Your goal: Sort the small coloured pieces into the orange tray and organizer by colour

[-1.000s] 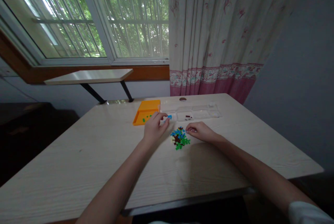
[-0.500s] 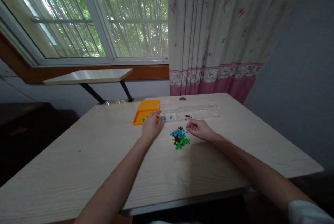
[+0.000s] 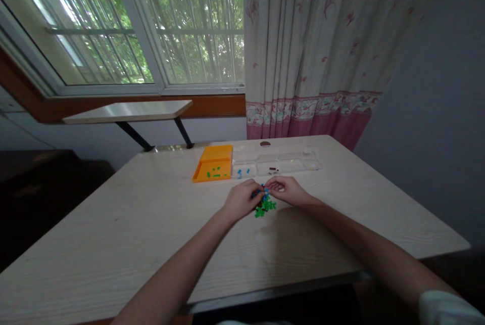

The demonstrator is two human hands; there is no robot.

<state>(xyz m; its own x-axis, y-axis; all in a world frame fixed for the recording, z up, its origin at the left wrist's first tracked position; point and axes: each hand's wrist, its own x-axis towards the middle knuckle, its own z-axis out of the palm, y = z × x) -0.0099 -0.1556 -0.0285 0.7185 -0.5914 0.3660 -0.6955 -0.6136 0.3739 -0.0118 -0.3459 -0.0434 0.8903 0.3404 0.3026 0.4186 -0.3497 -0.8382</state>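
Note:
Both hands meet over the far part of a small pile of toy building bricks [image 3: 267, 205], mostly green on the near side, with blue and dark brown bits between the fingers. My left hand [image 3: 244, 198] reaches in from the left, its fingers curled and pinched at the pile's blue pieces. From the right comes my right hand [image 3: 286, 190], thumb and forefinger together beside a blue brick [image 3: 266, 191]. What either pinch holds is too small to make out. The left hand hides part of the pile.
Beyond the hands lies an open orange case [image 3: 212, 153] with several green bricks in it. Beside it a clear compartment tray [image 3: 261, 159] holds blue and dark brown bricks. A dark oval [image 3: 265, 143] sits at the table's back edge. A raised shelf [image 3: 129, 110] stands at back left.
My left hand has come back from the orange case to the pile, uncovering the green bricks in the case. My right hand has shifted slightly left, towards the left fingers.

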